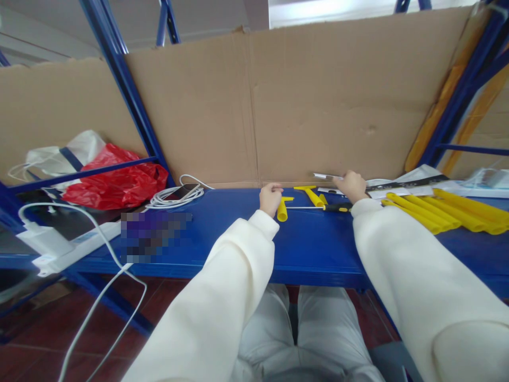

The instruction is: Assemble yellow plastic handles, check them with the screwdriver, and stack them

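Note:
My left hand [271, 199] is above the blue bench, its fingers curled together. Just right of it is a yellow plastic piece with a round tube end and a thin cross-arm [282, 210]; I cannot tell whether the fingers touch it. My right hand [351, 185] is closed on a thin, pale, flat strip [324, 175] that sticks out to the left. Below that hand lies a screwdriver [337, 208] with a black and yellow handle, its shaft pointing left. Between the hands rests a second yellow T-shaped piece [314, 196].
Several yellow tubular pieces [449, 212] lie in a row at the right. A white power strip [79, 246], a coiled white cable [175, 197] and a red plastic bag [119, 178] are at the left. Cardboard [298, 106] walls off the back between blue posts.

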`<state>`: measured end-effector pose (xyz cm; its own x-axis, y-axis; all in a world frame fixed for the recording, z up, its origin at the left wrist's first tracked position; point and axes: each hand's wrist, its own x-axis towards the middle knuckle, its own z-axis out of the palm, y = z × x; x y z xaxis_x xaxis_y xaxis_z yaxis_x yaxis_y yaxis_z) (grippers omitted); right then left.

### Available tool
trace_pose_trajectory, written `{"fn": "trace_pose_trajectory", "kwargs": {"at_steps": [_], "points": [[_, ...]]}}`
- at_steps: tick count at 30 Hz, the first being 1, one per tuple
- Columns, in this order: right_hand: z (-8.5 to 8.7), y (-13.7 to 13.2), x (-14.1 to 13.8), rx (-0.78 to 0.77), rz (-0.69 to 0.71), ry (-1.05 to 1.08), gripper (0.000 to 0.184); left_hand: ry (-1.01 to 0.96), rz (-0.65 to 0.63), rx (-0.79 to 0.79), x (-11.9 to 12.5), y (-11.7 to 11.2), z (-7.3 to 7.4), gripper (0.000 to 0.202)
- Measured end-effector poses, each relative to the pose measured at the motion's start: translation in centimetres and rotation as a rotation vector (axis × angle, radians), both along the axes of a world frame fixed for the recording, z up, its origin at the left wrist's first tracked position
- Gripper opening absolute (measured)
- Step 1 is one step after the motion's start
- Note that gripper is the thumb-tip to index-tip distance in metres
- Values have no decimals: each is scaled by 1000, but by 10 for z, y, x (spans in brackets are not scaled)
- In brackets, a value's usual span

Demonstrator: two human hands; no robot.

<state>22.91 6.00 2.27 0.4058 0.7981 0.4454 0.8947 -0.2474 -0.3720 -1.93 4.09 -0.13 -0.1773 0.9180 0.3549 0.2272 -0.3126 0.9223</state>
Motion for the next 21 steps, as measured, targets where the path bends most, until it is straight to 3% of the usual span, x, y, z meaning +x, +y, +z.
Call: {"fn": "trace_pose_trajectory", "kwargs": {"at_steps": [7, 12, 18, 21], "points": [[11, -26, -48, 22, 143, -38, 42, 23, 27, -57, 3, 2, -2, 38], [6, -49, -78, 21, 268, -105, 39, 23, -55, 2, 2, 1, -3, 19], [-2, -59, -86, 91, 404, -64, 32, 45, -100, -2, 3, 0, -3, 13], [-8, -53, -84, 161, 514, 110, 27, 13, -94, -8, 3, -2, -2, 18]]}}
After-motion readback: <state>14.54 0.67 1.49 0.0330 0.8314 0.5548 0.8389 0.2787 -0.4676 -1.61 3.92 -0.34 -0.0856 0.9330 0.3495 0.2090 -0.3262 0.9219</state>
